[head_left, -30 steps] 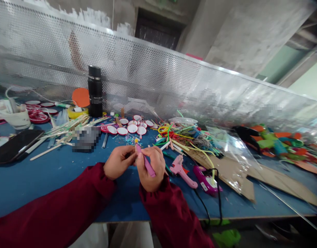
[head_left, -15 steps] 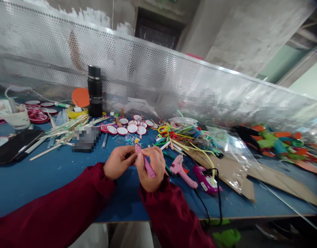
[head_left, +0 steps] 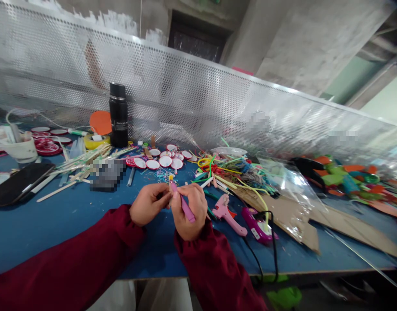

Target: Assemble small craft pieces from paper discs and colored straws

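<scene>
No shift: both hands still pinching pink stick.

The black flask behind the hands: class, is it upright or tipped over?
Upright. The black flask stands on its base on the blue table, cap uppermost, before the perforated metal screen.

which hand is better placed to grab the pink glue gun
Right. The right hand is next to the pink glue gun, though it holds the pink stick; the left hand sits further away, pinching the stick's tip.
</scene>
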Tool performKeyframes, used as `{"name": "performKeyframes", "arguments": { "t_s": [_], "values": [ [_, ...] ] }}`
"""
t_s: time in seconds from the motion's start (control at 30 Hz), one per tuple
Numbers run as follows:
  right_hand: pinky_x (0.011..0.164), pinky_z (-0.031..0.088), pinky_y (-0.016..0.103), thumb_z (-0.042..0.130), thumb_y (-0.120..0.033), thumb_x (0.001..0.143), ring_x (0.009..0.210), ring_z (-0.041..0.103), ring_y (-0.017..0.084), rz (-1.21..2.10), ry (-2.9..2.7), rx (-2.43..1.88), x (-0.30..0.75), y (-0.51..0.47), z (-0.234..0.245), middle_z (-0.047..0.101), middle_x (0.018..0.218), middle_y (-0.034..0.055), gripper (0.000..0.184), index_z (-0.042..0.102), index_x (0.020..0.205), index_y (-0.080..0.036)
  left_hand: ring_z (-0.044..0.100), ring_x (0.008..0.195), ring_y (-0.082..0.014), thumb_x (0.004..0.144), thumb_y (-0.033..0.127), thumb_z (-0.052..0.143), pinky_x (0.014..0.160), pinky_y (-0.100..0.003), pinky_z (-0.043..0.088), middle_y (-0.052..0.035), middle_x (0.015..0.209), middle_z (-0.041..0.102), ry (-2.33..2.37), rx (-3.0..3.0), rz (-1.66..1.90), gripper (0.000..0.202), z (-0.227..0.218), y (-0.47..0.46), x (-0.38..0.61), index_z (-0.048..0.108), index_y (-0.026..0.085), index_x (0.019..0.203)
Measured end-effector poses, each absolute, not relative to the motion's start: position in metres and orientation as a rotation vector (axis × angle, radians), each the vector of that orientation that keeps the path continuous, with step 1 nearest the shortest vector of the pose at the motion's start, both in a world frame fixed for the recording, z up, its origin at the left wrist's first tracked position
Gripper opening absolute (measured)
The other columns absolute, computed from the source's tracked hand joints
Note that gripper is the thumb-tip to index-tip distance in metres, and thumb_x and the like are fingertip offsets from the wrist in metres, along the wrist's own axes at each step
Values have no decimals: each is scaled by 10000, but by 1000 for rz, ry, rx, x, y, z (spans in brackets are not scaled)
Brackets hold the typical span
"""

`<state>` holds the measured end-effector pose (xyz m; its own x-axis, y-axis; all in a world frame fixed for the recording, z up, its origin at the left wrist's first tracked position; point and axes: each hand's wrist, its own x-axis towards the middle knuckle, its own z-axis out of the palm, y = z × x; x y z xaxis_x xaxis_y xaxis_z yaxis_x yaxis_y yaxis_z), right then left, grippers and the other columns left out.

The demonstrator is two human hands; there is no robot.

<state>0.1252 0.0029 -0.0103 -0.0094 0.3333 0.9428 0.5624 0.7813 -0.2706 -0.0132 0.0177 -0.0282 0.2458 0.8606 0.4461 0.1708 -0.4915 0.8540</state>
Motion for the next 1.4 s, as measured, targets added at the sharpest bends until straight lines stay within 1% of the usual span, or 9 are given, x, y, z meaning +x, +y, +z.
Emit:
{"name": "performKeyframes", "arguments": {
  "t_s": [0.13,0.47,0.6,0.73,0.87,1.0,1.13,1.4],
  "values": [
    [816,514,373,566,-151,856,745,639,170,-207,-1594,-731,125,4,-12,660,750,22,61,582,851,-209,464,553,-88,910,411,541,530,-187,368,23,583,528,954,1833,1295,359,-27,17,-13,505,155,662],
    [821,511,374,573,-140,852,750,630,168,-206,-1620,-721,125,3,-12,660,751,21,67,574,859,-206,478,566,-92,917,406,531,528,-187,375,21,604,538,953,1848,1310,335,-26,17,-13,548,148,704],
    [803,512,366,565,-140,855,747,630,166,-207,-1614,-724,125,4,-12,657,747,21,70,573,850,-209,469,562,-89,918,390,535,532,-187,368,22,589,529,972,1859,1294,340,-26,17,-13,531,148,680],
    [826,508,378,578,-132,848,748,631,168,-208,-1620,-728,125,4,-13,662,748,21,74,573,853,-206,476,578,-92,918,384,533,545,-190,370,21,609,530,958,1863,1297,311,-26,17,-13,560,144,723],
    [814,511,369,573,-131,850,759,626,165,-200,-1598,-726,125,4,-13,657,753,20,73,575,853,-204,466,569,-90,920,392,527,545,-192,362,20,595,533,970,1850,1289,342,-27,18,-13,525,147,681],
    [819,506,368,581,-124,844,762,622,164,-195,-1614,-711,125,4,-12,661,758,20,78,578,860,-201,474,581,-94,921,405,522,553,-194,366,19,605,535,975,1855,1289,340,-28,18,-13,546,143,705],
    [812,504,364,585,-121,841,758,621,162,-189,-1608,-719,125,4,-12,660,757,18,82,574,850,-202,470,570,-88,924,405,520,546,-191,364,19,597,539,986,1857,1292,360,-27,18,-13,517,147,674],
    [808,507,364,586,-121,840,751,619,161,-198,-1605,-713,126,4,-12,659,756,17,83,579,857,-202,472,556,-86,921,407,526,537,-187,366,21,587,544,983,1860,1296,359,-27,17,-13,511,151,669]
  ]
}}
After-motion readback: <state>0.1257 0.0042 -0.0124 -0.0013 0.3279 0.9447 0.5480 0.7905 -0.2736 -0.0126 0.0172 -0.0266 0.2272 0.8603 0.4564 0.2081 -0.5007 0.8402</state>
